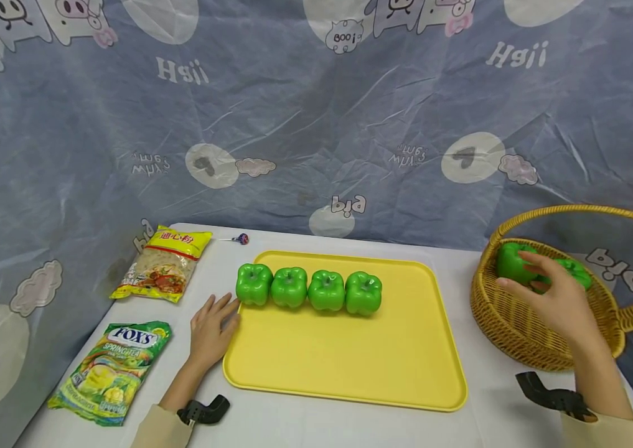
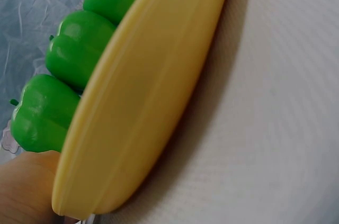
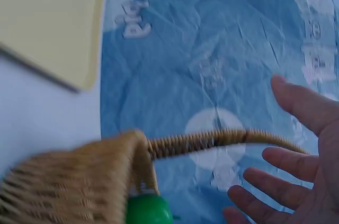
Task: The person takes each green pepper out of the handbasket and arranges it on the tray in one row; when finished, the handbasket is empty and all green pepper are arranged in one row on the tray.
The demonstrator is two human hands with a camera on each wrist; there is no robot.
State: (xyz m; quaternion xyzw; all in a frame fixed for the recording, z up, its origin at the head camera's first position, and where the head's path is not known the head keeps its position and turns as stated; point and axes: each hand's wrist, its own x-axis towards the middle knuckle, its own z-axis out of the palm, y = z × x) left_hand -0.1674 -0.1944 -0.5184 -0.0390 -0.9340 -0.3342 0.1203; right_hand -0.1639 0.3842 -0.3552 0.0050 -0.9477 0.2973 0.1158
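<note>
A: Where first, with the tray [image 1: 344, 361] as the clock face?
B: From 10 round to 1 o'clock, in the far half: four green peppers [image 1: 325, 291], side by side in a row, stems up. Probably lined up to sit steady and stay easy to reach.
A: Any more?
B: At least two, in the basket [image 1: 492, 317] at 3 o'clock. Partly hidden behind the right hand [image 1: 557, 298].
A: Holding anything there?
B: Nothing visible. Spread wide in the right wrist view, thumb well apart from the fingers, likely to suit a pepper's roundness. Cannot tell about contact.
A: And at 9 o'clock?
B: The left hand [image 1: 212, 333], resting beside the tray, fingers relaxed, tips at the rim near the first pepper. Gripping nothing; perhaps there to steady the tray.
A: Anything in the way?
B: The handle [image 1: 585, 209], but leaning off toward 1 o'clock from the basket, so seemingly little bother. More so the basket's wall, between the hidden peppers and the tray.
A: Elsewhere?
B: A candy bag [image 1: 111, 373] between 8 and 9, a pasta bag [image 1: 165, 264] near 10, then a small round-ended stick [image 1: 243, 238]. Behind, at 12, a printed cloth [image 1: 271, 112].
</note>
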